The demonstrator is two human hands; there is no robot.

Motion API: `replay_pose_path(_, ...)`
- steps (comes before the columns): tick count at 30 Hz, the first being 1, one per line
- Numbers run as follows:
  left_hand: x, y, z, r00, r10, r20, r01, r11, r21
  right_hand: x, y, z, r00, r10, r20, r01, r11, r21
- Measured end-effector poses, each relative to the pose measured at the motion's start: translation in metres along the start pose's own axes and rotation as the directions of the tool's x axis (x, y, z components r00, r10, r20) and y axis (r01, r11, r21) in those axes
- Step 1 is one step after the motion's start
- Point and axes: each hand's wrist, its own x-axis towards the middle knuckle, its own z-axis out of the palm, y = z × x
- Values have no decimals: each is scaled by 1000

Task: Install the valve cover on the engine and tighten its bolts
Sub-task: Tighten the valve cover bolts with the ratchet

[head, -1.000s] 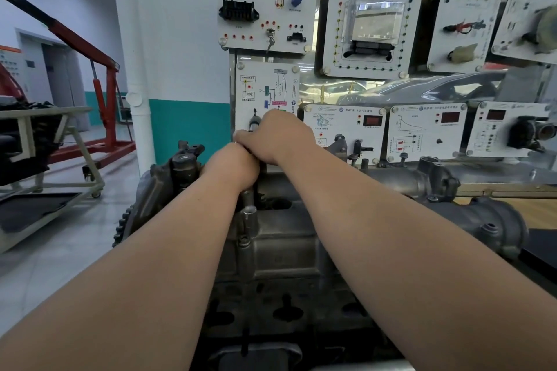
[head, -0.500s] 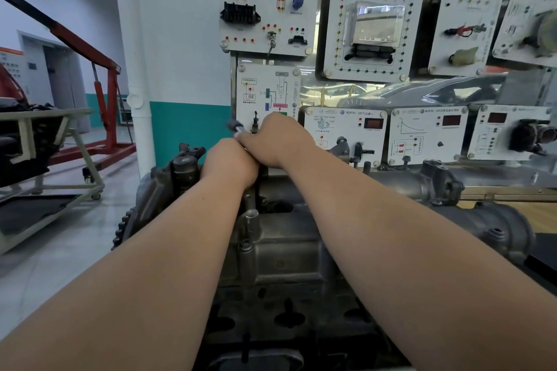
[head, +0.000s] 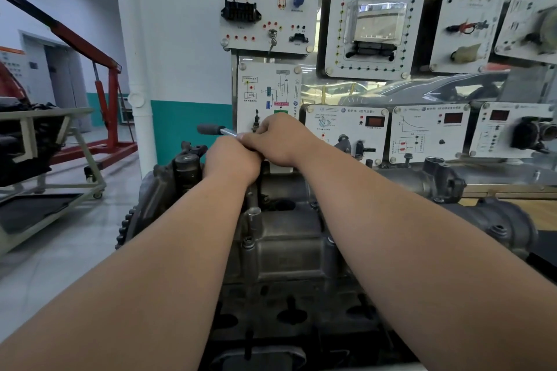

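Note:
The grey metal valve cover (head: 289, 253) lies on top of the engine, running away from me. Both hands meet at its far end. My right hand (head: 280, 138) grips the shaft of a ratchet wrench (head: 212, 129), whose dark handle sticks out to the left. My left hand (head: 232, 159) is curled just below it, around the tool's head or socket; what it holds is hidden by the fingers. The bolt under the tool is hidden too.
A board of white training panels (head: 373, 24) rises right behind the engine. A white pipe (head: 135, 69) runs down the wall on the left. Farther left stand a red engine hoist (head: 102, 93) and a grey wheeled stand (head: 60, 166). The engine's toothed sprocket (head: 126, 226) faces left.
The wrench handle has swung out to the left from behind my hands and now shows clearly. Both hands stayed at the far end of the cover.

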Motion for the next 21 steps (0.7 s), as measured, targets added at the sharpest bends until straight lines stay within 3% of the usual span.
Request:
replay_pose_path(8, -1, -2, 3, 993, -114, -40, 103, 973, -204, -1, 1, -1, 998, -48, 32, 46, 997, 63)
replay_pose_path(17, -1, 4, 7, 992, -122, 40, 123, 991, -49, 2, -1, 3, 995, 76, -67, -84, 990, -113)
replay_pose_path(21, 0, 4, 7, 991, -106, 79, 109, 994, -28, -3, 0, -1, 998, -39, 43, 37, 998, 44)
